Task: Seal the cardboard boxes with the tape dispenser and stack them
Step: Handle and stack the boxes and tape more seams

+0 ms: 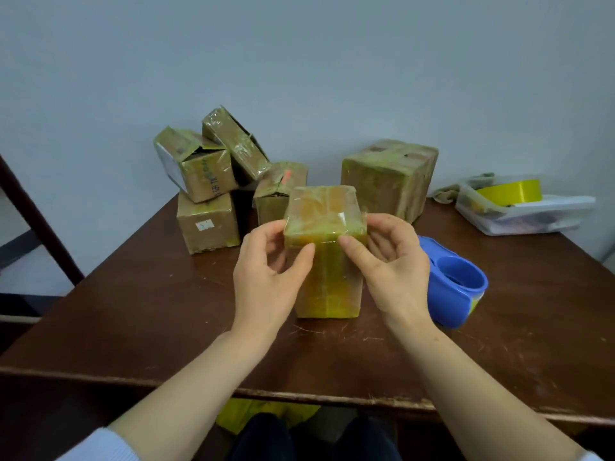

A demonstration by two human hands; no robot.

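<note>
1. The taped box [327, 277] stands upright on the brown surface [133, 311], near its front edge and at centre.
2. The left hand [266, 274] grips the box's upper left side, with the thumb on the front face.
3. The right hand [392, 271] grips the upper right side, with the thumb also on the front face.
4. The blue tape dispenser [462, 281] lies on the surface just beside the right hand, partly hidden by it.
5. Four small boxes [206, 224] are piled at rear left.
6. A large box [389, 178] stands at rear right.
7. A clear container [519, 214] at far right holds a yellow tape roll [512, 191].
</note>
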